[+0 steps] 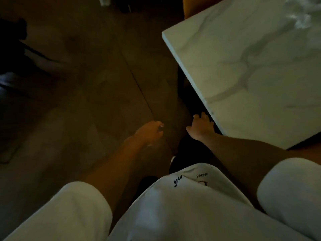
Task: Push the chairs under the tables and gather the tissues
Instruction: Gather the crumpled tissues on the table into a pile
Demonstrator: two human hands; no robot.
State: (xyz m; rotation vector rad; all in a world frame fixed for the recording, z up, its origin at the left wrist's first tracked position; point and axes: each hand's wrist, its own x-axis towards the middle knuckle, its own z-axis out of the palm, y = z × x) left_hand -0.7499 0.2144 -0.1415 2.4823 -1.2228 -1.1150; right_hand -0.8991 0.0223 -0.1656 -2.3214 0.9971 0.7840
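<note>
One table [243,66], one tissue pile [302,13], two hands [151,132] [201,126].

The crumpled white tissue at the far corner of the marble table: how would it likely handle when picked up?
The tissue looks crumpled and thin, so probably floppy and very light, collapsing under a pinch. It sits on the smooth marble table, so it may slide if pushed rather than gripped. The blur hides finer detail.

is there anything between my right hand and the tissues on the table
Nothing visible blocks it. The right hand is below the near corner of the table, beside its edge. The crumpled tissues lie at the far corner, and the marble top between shows bare. The hand must first come up over the edge.
</note>
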